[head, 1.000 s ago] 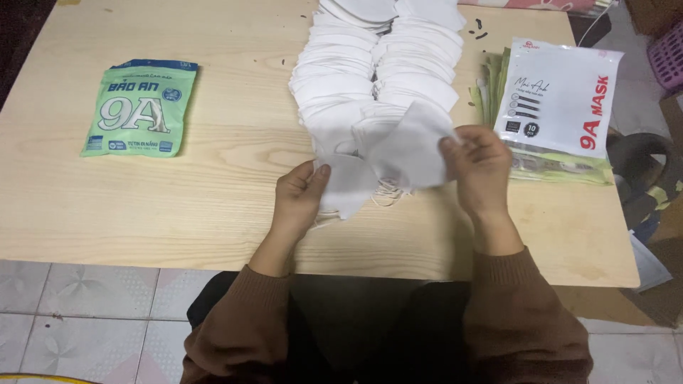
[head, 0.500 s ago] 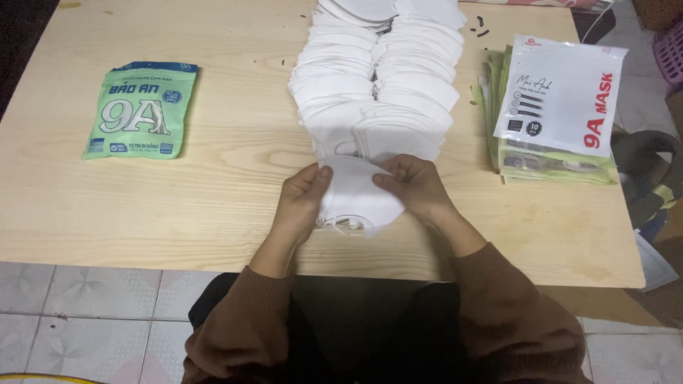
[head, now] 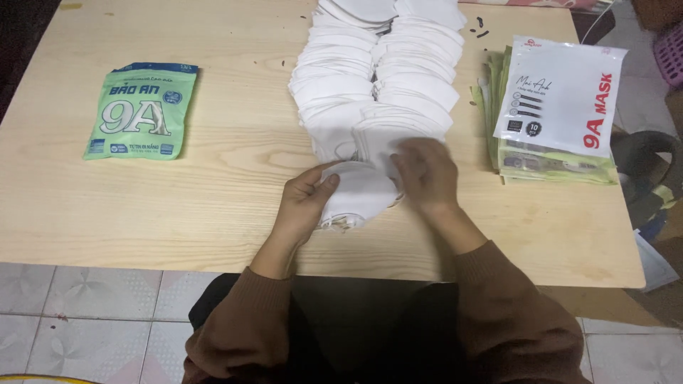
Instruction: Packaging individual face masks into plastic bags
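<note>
Pale wooden table (head: 213,213) filled our head view, with tiled floor beyond its near edge. We held a small stack of white masks (head: 356,195) at near centre; it looked light, soft and floppy, best gripped at its folded edges. Our left hand (head: 302,206) pinched its left rim, thumb on top. Our right hand (head: 425,174) lay blurred on it, grip unclear. Two overlapping mask rows (head: 384,78) ran far; a green packet (head: 141,110) lay left, stacked pouches (head: 558,107) right, bare wood between.
</note>
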